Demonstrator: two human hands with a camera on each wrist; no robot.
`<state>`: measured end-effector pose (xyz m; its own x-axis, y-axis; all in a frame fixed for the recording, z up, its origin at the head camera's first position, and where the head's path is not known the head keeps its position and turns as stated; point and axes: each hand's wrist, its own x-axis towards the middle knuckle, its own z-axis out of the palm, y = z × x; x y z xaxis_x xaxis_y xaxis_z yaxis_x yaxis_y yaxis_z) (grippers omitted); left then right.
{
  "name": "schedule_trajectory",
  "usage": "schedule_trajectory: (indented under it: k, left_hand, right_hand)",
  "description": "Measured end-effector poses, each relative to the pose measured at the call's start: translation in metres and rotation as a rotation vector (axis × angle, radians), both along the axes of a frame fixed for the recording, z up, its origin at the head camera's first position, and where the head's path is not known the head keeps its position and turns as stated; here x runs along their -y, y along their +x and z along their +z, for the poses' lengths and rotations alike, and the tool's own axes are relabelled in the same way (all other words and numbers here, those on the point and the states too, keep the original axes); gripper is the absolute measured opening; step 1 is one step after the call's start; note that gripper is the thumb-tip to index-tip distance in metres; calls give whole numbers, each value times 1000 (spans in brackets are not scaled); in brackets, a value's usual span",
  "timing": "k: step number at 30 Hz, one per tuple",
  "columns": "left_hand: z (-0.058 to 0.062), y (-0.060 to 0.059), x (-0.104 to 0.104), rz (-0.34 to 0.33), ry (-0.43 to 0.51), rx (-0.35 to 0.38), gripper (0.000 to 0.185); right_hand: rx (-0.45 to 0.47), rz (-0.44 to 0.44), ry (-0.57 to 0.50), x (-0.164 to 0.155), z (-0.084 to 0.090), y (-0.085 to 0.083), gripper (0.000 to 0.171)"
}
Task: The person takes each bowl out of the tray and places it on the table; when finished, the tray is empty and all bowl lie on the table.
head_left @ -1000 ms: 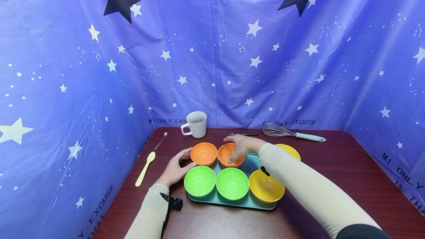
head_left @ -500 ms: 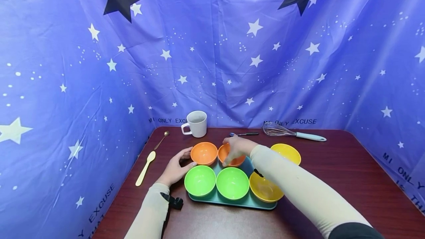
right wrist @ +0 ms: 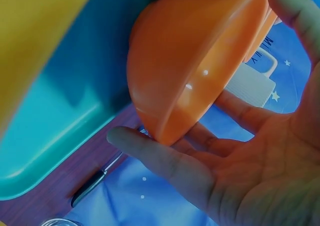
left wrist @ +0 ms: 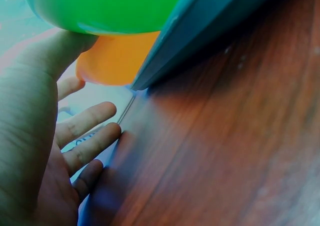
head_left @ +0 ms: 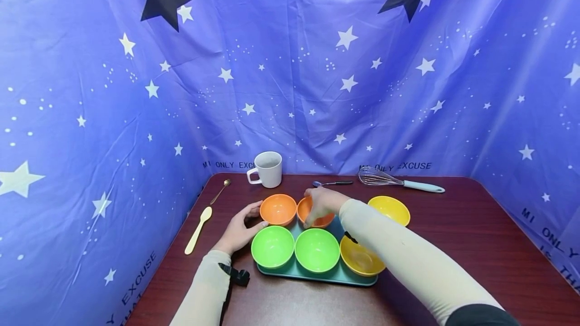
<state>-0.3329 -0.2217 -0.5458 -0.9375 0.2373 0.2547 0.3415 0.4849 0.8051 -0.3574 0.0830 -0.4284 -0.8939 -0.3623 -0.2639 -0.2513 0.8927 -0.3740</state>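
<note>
My right hand holds the rim of the right orange bowl, thumb on one side and fingers spread round the other. That bowl stands in the back row on a teal tray, beside the left orange bowl. My left hand rests at the tray's left side, its thumb and index finger at the left orange bowl and the other fingers loosely spread in the left wrist view. In front of the orange bowls are two green bowls, the left one and the right one.
Two yellow bowls, front and back, sit at the right, partly behind my right sleeve. A white mug, a dark-handled utensil and a whisk lie along the back. A small spoon and a pale spoon are at left.
My right hand has shifted slightly left, its thumb passing from over the bowl's inside to its left front rim. More of the back yellow bowl shows. The left hand stays still.
</note>
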Motion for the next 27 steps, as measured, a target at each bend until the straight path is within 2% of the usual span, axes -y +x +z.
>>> schedule_trajectory:
  k: [6, 11, 20, 27]
  left_hand:
    - [-2, -1, 0, 1, 3, 15, 64]
    - [-1, -1, 0, 0, 10, 16, 63]
    - [-2, -1, 1, 1, 13, 11, 63]
    - [-2, -1, 1, 2, 15, 13, 63]
  right_hand:
    - [-35, 13, 0, -2, -1, 0, 100]
    - [-89, 25, -29, -8, 6, 1, 98]
    - [-82, 19, -190, -26, 32, 14, 99]
    - [-113, 31, -313, -43, 41, 25, 99]
